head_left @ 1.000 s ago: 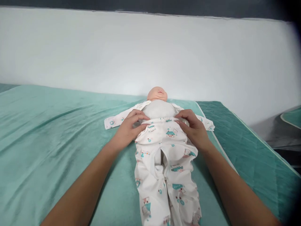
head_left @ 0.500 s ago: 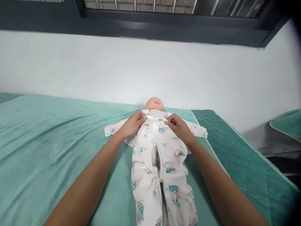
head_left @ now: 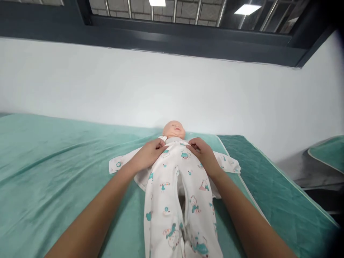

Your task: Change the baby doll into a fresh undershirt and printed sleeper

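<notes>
A baby doll (head_left: 174, 129) lies on its back, its head against the wall. It wears a long-sleeved white printed top (head_left: 227, 163), with both sleeves spread outward. White split-crotch baby pants (head_left: 165, 182) with teal prints cover its front, the waistband high on the chest below the chin. My left hand (head_left: 151, 152) pinches the waistband at its left corner. At the right corner my right hand (head_left: 202, 152) grips the same waistband, fingers curled. The pant legs run toward me between my forearms, and the doll's legs are hidden by them.
A light green sheet (head_left: 67, 179) lies under the doll, with a darker green quilted pad (head_left: 271, 190) to the right. Behind stands a white wall (head_left: 134, 86) below a dark window frame (head_left: 174, 41) with bars. Another green padded surface (head_left: 329, 152) shows at far right.
Both hands have drawn the waistband up closer to the doll's chin, and the pants look smoother and more taut. The view has tilted up slightly, showing more window.
</notes>
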Action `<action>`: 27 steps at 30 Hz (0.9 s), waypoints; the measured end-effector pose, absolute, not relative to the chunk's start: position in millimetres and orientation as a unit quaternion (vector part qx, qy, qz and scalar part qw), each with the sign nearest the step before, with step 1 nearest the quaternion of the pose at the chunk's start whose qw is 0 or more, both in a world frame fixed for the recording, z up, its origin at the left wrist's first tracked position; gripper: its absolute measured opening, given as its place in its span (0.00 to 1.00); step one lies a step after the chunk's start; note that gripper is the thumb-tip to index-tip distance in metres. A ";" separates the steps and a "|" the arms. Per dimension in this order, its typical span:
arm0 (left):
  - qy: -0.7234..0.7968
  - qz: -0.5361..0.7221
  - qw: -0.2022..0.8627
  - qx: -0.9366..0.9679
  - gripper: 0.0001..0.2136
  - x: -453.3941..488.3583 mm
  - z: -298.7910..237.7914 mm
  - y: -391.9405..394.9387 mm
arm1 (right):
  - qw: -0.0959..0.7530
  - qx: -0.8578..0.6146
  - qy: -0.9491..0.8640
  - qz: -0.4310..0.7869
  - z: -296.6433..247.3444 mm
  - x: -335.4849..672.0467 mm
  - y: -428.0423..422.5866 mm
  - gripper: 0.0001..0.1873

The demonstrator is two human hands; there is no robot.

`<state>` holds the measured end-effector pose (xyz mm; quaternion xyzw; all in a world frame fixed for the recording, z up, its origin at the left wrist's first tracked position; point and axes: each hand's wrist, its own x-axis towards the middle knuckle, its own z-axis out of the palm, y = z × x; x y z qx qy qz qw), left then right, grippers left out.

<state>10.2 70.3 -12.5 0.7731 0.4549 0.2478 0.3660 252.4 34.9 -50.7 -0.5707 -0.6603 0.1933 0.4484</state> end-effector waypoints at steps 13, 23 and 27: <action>0.465 0.250 0.307 0.792 0.20 -10.8 -4.2 70.6 | 0.439 -0.593 -0.603 0.303 -57.0 258.3 36.2 0.21; 0.513 0.333 0.106 0.784 0.16 8.5 -32.3 69.4 | 0.435 -0.596 -0.643 0.204 -60.3 258.4 37.7 0.21; 0.486 0.309 0.107 0.811 0.17 1.9 -40.7 62.7 | 0.438 -0.538 -0.707 0.133 -63.8 259.4 30.6 0.23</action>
